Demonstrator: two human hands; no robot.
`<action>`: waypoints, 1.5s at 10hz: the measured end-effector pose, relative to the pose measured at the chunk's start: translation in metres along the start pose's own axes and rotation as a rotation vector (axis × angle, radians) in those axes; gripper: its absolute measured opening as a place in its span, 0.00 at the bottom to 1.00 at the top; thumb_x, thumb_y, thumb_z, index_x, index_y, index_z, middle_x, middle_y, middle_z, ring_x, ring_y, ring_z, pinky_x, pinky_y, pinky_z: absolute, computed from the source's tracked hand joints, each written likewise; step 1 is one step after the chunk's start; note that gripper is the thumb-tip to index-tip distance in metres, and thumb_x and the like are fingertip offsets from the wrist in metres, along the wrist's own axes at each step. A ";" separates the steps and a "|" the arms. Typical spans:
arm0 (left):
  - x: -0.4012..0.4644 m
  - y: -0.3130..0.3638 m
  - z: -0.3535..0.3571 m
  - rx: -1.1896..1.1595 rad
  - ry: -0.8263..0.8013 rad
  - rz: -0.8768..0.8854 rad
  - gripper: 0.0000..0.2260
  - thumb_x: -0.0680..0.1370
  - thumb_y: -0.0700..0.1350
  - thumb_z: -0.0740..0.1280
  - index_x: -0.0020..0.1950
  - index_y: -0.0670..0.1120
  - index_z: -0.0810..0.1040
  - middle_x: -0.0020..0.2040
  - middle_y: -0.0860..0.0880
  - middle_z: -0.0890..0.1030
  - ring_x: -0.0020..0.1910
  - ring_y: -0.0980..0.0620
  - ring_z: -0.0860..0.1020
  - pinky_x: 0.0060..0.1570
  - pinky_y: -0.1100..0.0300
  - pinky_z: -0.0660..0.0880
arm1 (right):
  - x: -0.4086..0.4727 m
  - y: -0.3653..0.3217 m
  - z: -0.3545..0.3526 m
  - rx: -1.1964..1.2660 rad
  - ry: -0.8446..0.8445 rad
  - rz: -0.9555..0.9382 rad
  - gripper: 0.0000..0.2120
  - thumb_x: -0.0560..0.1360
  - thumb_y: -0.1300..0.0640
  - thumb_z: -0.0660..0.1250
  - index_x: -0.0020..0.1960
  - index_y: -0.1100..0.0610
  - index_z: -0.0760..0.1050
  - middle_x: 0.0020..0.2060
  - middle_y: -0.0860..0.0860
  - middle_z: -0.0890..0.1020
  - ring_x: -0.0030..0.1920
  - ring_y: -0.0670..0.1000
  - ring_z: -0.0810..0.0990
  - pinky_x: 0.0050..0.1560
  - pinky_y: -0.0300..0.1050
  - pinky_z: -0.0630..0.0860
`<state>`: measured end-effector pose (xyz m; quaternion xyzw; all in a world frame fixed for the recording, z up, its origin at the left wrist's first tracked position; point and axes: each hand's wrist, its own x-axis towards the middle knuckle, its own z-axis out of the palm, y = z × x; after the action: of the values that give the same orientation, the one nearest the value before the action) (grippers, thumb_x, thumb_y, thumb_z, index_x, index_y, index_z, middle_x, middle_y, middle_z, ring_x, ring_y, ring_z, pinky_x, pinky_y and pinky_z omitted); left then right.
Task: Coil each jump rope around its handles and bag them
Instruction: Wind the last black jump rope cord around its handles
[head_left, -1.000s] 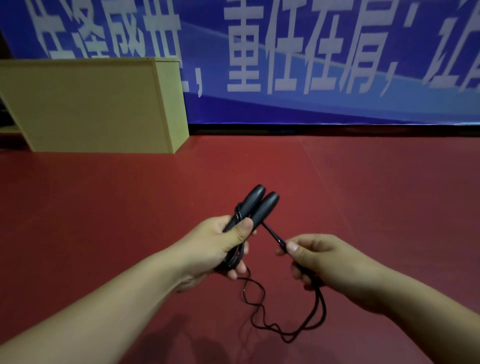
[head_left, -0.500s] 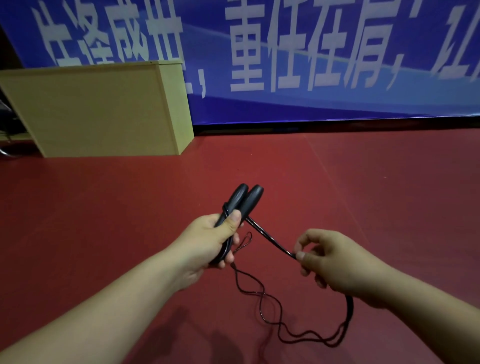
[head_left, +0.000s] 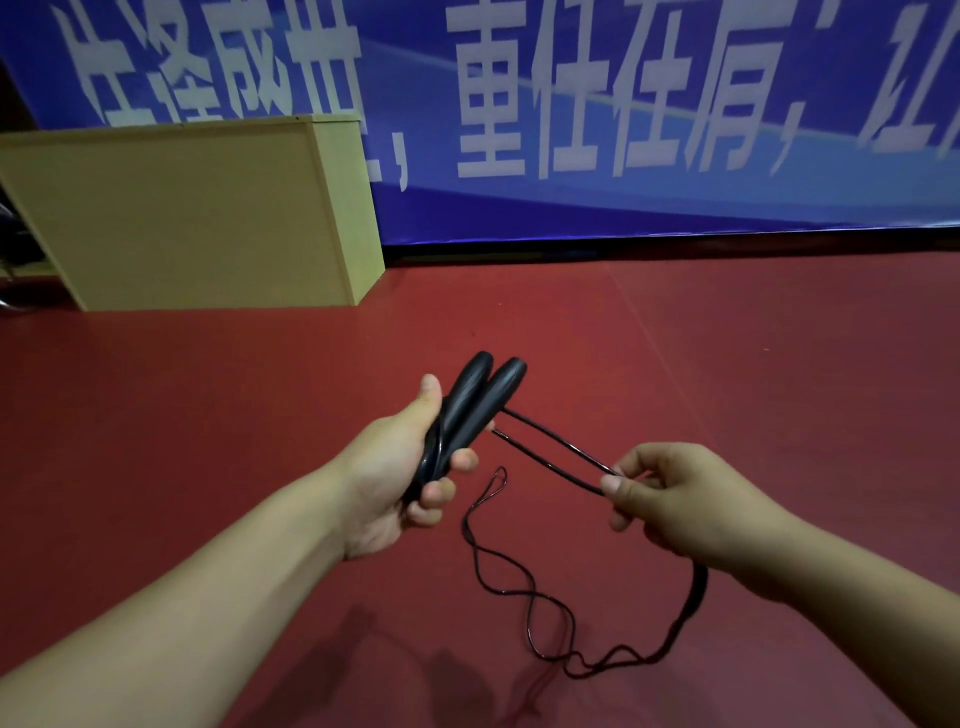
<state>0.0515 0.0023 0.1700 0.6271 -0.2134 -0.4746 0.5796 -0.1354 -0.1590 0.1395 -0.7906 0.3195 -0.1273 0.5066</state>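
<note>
My left hand (head_left: 402, 470) grips the two black jump rope handles (head_left: 475, 402) side by side, their rounded ends pointing up and away. Some black cord wraps the handles near my palm. Two strands of the black cord (head_left: 550, 449) run taut from the handles to my right hand (head_left: 675, 501), which pinches them between thumb and forefinger. The rest of the cord (head_left: 524, 613) hangs below my right hand and lies in loose loops on the red floor. No bag is in view.
A yellow wooden box (head_left: 192, 218) stands on the red floor (head_left: 727, 364) at the back left. A blue banner (head_left: 623, 104) with white characters runs along the back wall. Dark objects show at the far left edge.
My right hand has drawn the cord out to the right, so two taut strands now span from handles to fingers. My left hand has turned the handles; its thumb now lies beside them.
</note>
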 end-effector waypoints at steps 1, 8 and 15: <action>-0.002 -0.001 -0.003 0.018 -0.066 -0.031 0.31 0.81 0.66 0.49 0.60 0.44 0.79 0.32 0.50 0.70 0.20 0.57 0.61 0.19 0.68 0.56 | 0.000 0.001 0.000 0.033 0.030 0.014 0.08 0.78 0.55 0.67 0.45 0.60 0.78 0.35 0.54 0.85 0.25 0.47 0.69 0.25 0.38 0.65; -0.019 -0.010 -0.002 0.153 -0.519 -0.126 0.20 0.77 0.46 0.68 0.62 0.34 0.69 0.40 0.47 0.75 0.33 0.49 0.79 0.38 0.53 0.80 | 0.004 0.003 -0.002 0.025 0.150 0.050 0.10 0.79 0.52 0.66 0.44 0.58 0.79 0.35 0.52 0.85 0.28 0.48 0.73 0.29 0.43 0.68; -0.020 -0.015 0.009 0.521 -0.582 -0.198 0.17 0.75 0.52 0.65 0.58 0.42 0.71 0.38 0.49 0.79 0.29 0.55 0.79 0.23 0.65 0.74 | 0.022 -0.008 -0.024 0.376 0.493 0.057 0.05 0.79 0.57 0.65 0.45 0.56 0.77 0.33 0.53 0.79 0.28 0.47 0.69 0.27 0.39 0.64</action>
<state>0.0305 0.0171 0.1643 0.6101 -0.4204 -0.6157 0.2682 -0.1285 -0.1876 0.1549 -0.6191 0.4256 -0.3577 0.5547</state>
